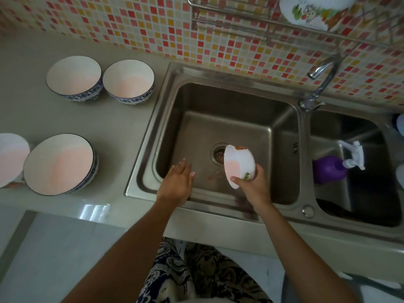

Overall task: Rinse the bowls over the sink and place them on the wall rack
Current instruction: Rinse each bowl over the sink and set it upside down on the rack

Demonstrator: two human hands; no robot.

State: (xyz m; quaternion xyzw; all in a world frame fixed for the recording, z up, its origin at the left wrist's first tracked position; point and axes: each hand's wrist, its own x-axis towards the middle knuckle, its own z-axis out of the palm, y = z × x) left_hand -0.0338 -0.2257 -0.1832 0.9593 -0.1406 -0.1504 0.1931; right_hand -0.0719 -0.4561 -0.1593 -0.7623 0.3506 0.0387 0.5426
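Note:
My right hand (pixel 251 184) grips a small white bowl (pixel 239 165) with a painted pattern, tipped on its side over the drain of the left sink basin (pixel 229 110). A thin stream of water runs off its lower rim. My left hand (pixel 178 182) hovers over the basin's near left corner, fingers straight, holding nothing. Three blue-patterned bowls stand on the counter to the left: two at the back (pixel 74 78) (pixel 129 80) and a bigger one at the front (pixel 60 164). A white picture bowl (pixel 312 12) sits on the wire wall rack (pixel 229 25) at the top right.
A white dish (pixel 11 158) is cut off at the left edge. The tap (pixel 321 77) stands between the basins. In the right basin (pixel 360 193) lies a purple bottle (pixel 330 169) with a white pump. Mosaic tiles cover the wall.

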